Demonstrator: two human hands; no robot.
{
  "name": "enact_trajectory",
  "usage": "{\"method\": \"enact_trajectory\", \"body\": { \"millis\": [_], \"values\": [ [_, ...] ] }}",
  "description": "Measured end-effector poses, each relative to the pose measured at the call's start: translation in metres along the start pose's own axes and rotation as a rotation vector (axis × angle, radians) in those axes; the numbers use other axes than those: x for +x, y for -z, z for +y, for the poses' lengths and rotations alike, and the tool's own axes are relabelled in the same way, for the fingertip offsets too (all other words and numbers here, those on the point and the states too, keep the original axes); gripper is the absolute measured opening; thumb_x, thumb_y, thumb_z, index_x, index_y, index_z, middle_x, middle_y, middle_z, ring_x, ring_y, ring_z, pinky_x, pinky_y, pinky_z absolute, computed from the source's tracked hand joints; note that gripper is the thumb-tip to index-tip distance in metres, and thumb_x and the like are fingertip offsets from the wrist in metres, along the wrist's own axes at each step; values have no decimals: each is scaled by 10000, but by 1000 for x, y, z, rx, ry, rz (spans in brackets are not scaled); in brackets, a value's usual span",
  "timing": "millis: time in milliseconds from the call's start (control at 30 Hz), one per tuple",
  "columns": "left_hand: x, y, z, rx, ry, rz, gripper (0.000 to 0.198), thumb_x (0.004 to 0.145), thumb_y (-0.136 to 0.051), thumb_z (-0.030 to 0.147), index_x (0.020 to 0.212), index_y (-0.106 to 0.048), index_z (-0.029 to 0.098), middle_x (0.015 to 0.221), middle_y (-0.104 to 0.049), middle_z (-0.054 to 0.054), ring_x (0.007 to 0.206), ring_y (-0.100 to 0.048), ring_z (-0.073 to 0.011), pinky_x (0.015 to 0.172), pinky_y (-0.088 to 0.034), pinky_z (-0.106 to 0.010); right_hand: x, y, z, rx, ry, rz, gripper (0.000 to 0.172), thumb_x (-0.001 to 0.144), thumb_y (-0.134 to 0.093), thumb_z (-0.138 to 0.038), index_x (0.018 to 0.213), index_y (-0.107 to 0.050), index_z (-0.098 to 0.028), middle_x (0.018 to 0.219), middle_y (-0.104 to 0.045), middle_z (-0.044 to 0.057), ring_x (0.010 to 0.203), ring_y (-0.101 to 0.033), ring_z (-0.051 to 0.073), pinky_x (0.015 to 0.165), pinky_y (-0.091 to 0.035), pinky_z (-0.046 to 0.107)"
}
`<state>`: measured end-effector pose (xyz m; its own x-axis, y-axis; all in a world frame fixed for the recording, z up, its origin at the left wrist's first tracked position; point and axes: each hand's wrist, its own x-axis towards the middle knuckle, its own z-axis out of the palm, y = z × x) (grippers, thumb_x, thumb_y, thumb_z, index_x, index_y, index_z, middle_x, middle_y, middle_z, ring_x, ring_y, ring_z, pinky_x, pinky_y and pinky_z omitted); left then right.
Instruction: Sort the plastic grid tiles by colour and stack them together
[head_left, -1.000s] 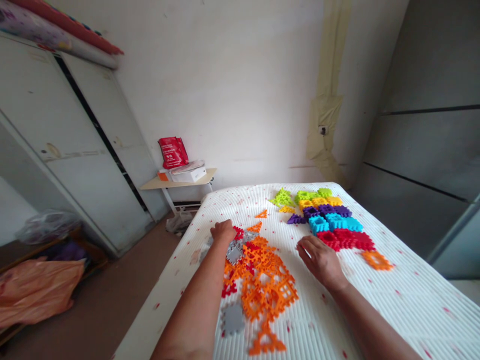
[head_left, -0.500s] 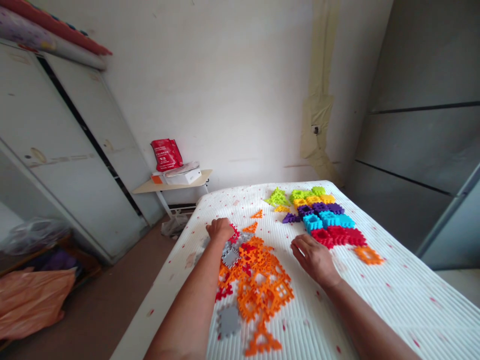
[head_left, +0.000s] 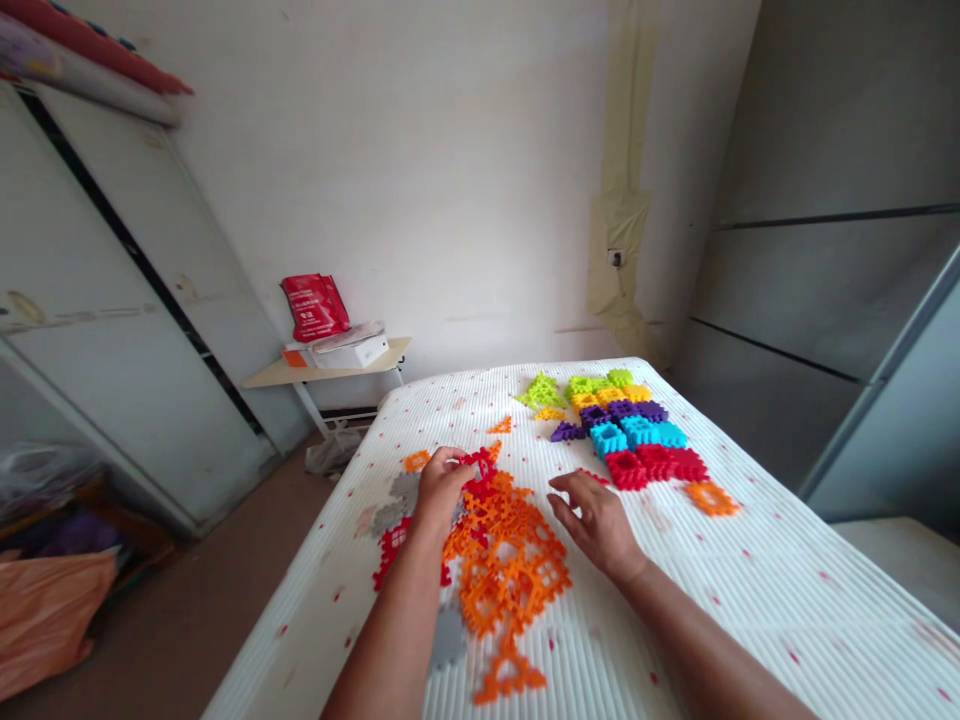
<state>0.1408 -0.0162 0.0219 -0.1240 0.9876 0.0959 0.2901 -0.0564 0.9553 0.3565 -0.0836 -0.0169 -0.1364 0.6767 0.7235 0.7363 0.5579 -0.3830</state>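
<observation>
My left hand [head_left: 442, 488] is over the left side of a loose pile, its fingers closed on a red interlocking plastic piece [head_left: 480, 468]. Below it spread many orange interlocking pieces [head_left: 514, 575], lying flat and overlapping. Grey pieces [head_left: 405, 487] and another red piece [head_left: 391, 550] lie left of my left wrist. My right hand [head_left: 600, 522] hovers over the white sheet right of the pile, fingers curved and apart, with nothing seen in it. Just beyond its fingers is a small red piece [head_left: 595, 477], partly hidden.
Rows of pieces sorted by colour stand at the right: red [head_left: 660, 465], light blue [head_left: 641, 432], purple [head_left: 630, 411], yellow [head_left: 611, 397] and green [head_left: 589, 386]. A single orange square [head_left: 712, 498] lies beside them. A small table [head_left: 270, 374] holds a red bag [head_left: 315, 306].
My left hand has drawn back from the pile's far left edge, uncovering grey, red and orange pieces there. My right hand has shifted slightly, and its fingers have opened. The view has turned a little right.
</observation>
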Motion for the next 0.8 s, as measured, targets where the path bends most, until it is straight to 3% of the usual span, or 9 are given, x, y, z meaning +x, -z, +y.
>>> {"method": "enact_trajectory", "body": {
  "millis": [100, 233, 433, 600, 800],
  "values": [
    [-20, -15, 0, -209, 53, 15, 380, 557, -599, 290, 920, -559, 184, 489, -443, 97, 376, -351, -58, 407, -275, -185, -3, -5, -19, 73, 1, -13, 211, 883, -484, -291, 1057, -543, -188, 979, -612, 99, 825, -599, 175, 702, -511, 294],
    [-34, -30, -3, -311, 83, -18, 422, 576, -633, 305, 974, -591, 171, 542, -527, 66, 399, -399, -63, 406, -296, -189, -3, -13, -33, 65, -5, -32, 346, 854, -523, -340, 1171, -491, -206, 1140, -554, 129, 1028, -552, 232, 849, -504, 379],
    [-47, -40, -11, -370, 22, -83, 382, 613, -675, 353, 941, -595, 174, 718, -625, 9, 584, -558, -112, 498, -407, -203, -2, -16, -33, 74, -137, -61, 325, 834, -539, -347, 1122, -526, -196, 1096, -555, 124, 996, -553, 234, 844, -500, 381],
    [-51, -43, -10, -378, -2, -113, 388, 606, -701, 376, 915, -593, 167, 769, -634, -9, 584, -556, -112, 511, -422, -211, -1, -10, -31, 123, -173, -122, 313, 816, -556, -339, 1088, -554, -186, 1054, -575, 111, 961, -553, 219, 829, -490, 356],
    [-54, -43, -5, -378, -6, -112, 403, 589, -720, 385, 910, -597, 175, 773, -635, -10, 590, -559, -120, 513, -438, -219, -2, -9, -27, 144, -178, -103, 333, 792, -581, -351, 1085, -570, -196, 1049, -583, 100, 965, -549, 218, 831, -479, 355]
  ]
}}
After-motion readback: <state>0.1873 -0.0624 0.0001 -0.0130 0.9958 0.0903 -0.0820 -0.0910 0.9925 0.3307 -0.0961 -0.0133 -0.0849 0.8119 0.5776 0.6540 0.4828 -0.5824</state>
